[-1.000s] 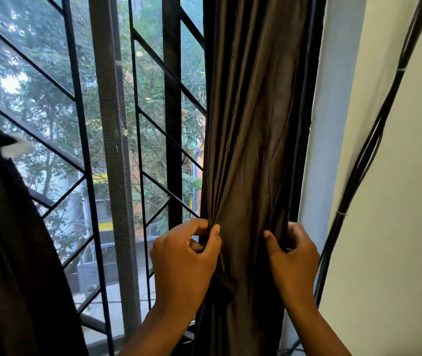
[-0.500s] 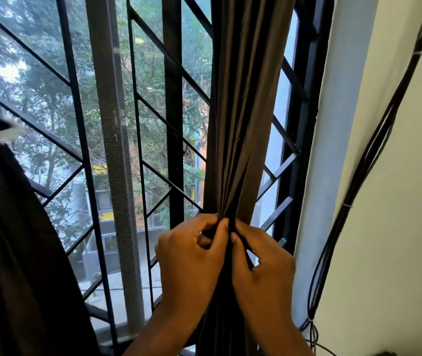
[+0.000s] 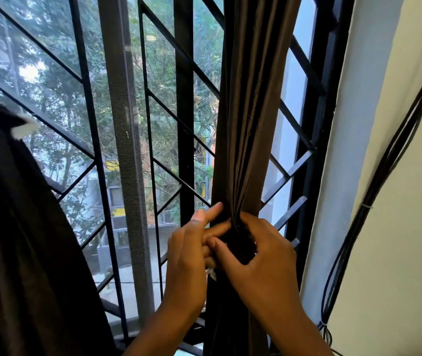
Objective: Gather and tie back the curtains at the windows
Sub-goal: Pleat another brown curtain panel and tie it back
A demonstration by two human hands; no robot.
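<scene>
Window grille (image 3: 179, 104) fills view. Brown curtain (image 3: 248, 124) gathered into narrow column right of centre, wall cables (image 3: 374, 196) well apart. My right hand (image 3: 264, 255) curled round bunch; left hand (image 3: 192, 250) fingers straight, touching it. I'd keep bunch tight while wrapping; grille bars close behind, little room.

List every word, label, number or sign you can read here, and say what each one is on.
No readable text in this view.
Yellow patches on the building outside the window: possibly signs, too blurred to read.
Brown curtain, gripped by the right hand and touched by the left hand: no print or label visible.
Black cables on the wall: no markings legible.
</scene>
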